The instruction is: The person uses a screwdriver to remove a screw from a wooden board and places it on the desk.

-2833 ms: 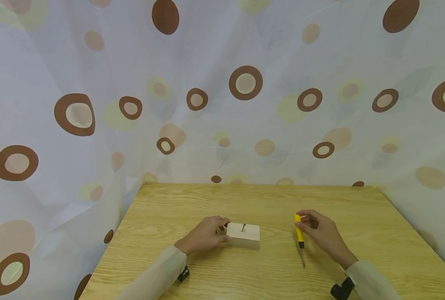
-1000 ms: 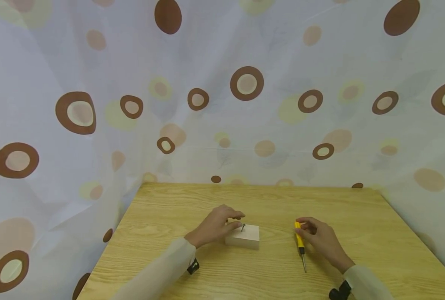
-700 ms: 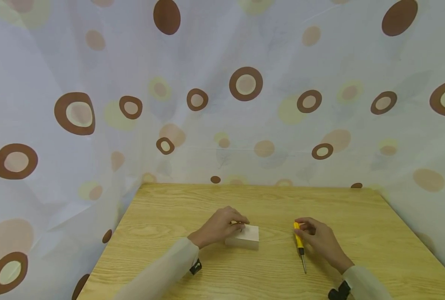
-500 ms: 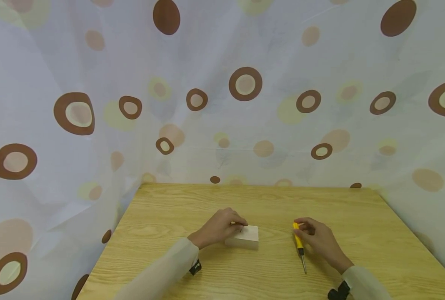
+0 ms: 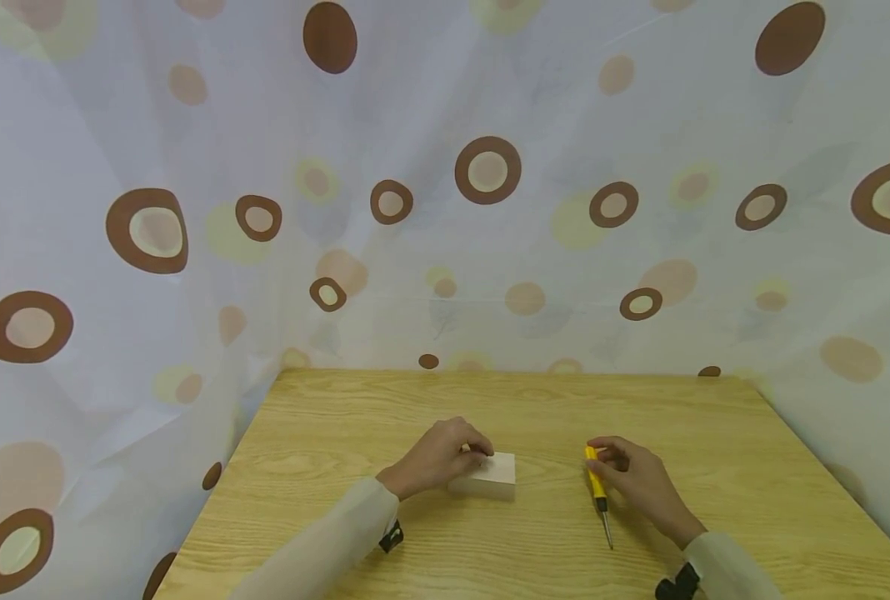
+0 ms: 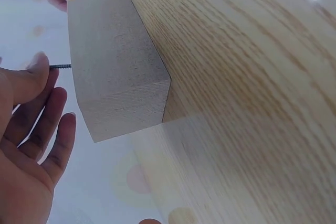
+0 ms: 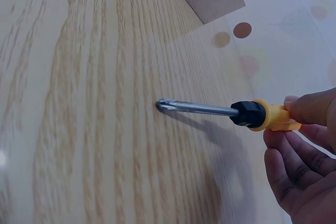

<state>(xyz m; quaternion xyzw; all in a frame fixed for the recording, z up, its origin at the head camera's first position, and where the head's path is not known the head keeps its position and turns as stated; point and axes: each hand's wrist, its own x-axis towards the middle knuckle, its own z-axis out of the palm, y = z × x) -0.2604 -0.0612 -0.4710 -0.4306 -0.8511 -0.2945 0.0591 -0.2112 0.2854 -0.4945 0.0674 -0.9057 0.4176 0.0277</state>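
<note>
A pale wooden block (image 5: 496,475) lies on the table in front of me. From its top stands a dark threaded screw (image 6: 60,66), seen best in the left wrist view. My left hand (image 5: 441,454) reaches over the block's left part and pinches the screw's head end between thumb and index finger; the other fingers extend loosely. To the right, my right hand (image 5: 643,483) holds a screwdriver (image 5: 598,487) by its yellow handle, between thumb and fingers. The screwdriver's metal shaft (image 7: 205,109) points down towards me, its tip apart from the block.
The wood-grain table (image 5: 535,550) carries the block. Behind it and at both sides hangs a whitish sheet (image 5: 415,100) with brown and yellow spots. A black strap device (image 5: 391,537) sits on the left wrist, another device (image 5: 677,583) on the right.
My left hand has moved from the block's left end up over its top and taken hold of the screw. My right hand and the screwdriver have shifted slightly lower.
</note>
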